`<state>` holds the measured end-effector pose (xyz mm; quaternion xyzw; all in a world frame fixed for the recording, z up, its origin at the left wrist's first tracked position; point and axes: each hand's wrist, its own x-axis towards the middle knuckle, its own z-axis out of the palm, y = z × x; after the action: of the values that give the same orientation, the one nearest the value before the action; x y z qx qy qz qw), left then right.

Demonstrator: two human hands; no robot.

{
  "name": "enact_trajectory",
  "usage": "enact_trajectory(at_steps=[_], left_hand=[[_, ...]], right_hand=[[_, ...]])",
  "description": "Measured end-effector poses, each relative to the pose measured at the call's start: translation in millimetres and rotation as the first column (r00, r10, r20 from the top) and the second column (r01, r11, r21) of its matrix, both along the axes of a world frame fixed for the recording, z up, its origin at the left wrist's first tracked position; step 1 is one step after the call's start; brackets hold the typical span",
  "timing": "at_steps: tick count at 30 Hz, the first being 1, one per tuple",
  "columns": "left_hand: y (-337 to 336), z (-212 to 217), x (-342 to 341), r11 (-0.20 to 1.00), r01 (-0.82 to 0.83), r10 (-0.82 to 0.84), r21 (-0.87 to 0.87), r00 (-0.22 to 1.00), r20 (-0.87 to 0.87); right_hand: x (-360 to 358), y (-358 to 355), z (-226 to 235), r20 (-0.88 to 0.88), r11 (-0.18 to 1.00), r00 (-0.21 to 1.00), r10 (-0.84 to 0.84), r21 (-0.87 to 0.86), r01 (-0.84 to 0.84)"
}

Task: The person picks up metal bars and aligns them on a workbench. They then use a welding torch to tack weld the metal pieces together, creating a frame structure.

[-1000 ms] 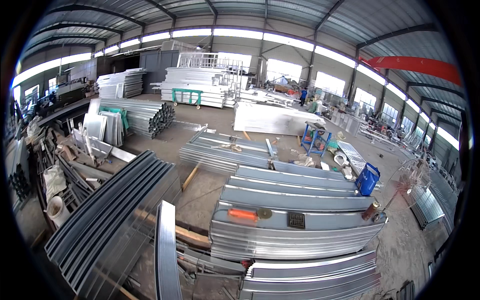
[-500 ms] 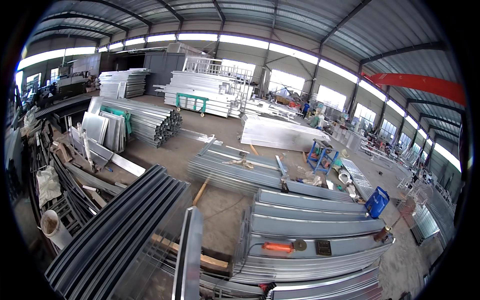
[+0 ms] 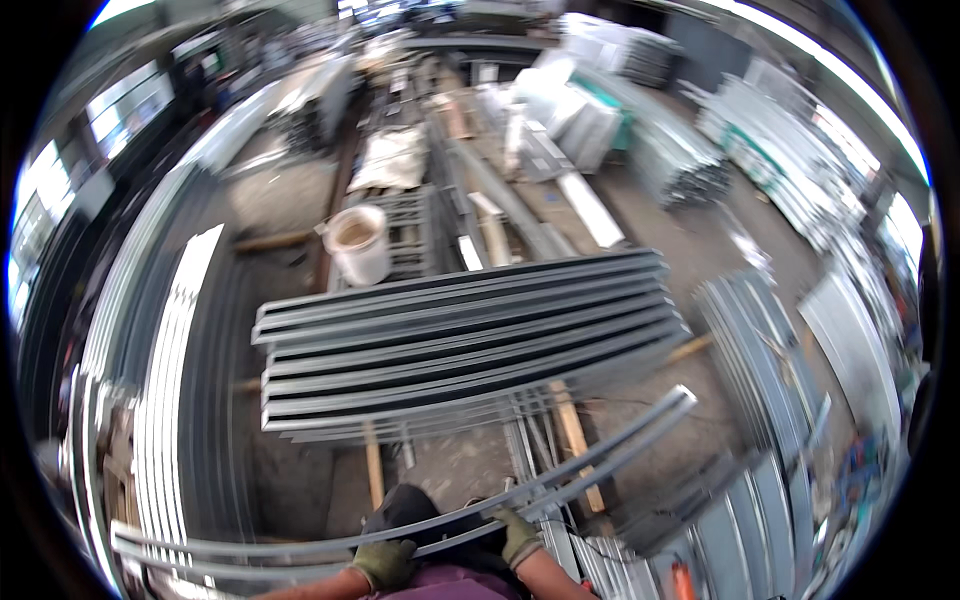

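Gloved fingers (image 3: 392, 556) of left hand (image 3: 383, 563) and right hand (image 3: 520, 536) wrapped round long steel channel (image 3: 560, 478), held crosswise at waist height. Carrying step, likely. Stack of steel channels (image 3: 470, 340) ahead; next needs careful alignment above it.

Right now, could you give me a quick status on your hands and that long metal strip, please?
Left hand and right hand, both gloved, grip the long metal channel. Channel held crosswise, low. Stack of channels just ahead, apart.
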<state>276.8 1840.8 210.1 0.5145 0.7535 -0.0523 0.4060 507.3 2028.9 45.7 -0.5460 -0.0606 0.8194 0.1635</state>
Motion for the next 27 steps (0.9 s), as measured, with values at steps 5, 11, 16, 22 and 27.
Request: enact_trajectory(at_steps=[5, 11, 16, 22, 27], left_hand=[[-14, -15, -52, 0.958, -0.072, 0.068, -0.279, 0.997, -0.022], [42, -48, -80, 0.996, -0.088, 0.088, -0.006, 0.996, 0.004], [132, -45, -112, 0.992, -0.095, 0.094, 0.078, 0.995, 0.018], [238, -75, -137, 0.983, -0.068, 0.059, 0.172, 0.997, 0.056], [320, -108, -140, 0.972, -0.037, 0.039, 0.231, 0.999, -0.003]], right_hand=[[1, 37, -3, -0.043, 0.994, 0.997, 0.069, -0.086, -0.073], [-4, 96, -16, -0.207, 0.996, 0.978, 0.008, -0.086, -0.027], [-41, 168, 4, -0.073, 1.000, 0.997, 0.026, -0.003, -0.026], [-93, 229, 12, -0.029, 0.999, 0.998, 0.054, 0.009, -0.054], [-110, 276, 11, -0.037, 0.998, 0.998, 0.058, -0.003, -0.058]])
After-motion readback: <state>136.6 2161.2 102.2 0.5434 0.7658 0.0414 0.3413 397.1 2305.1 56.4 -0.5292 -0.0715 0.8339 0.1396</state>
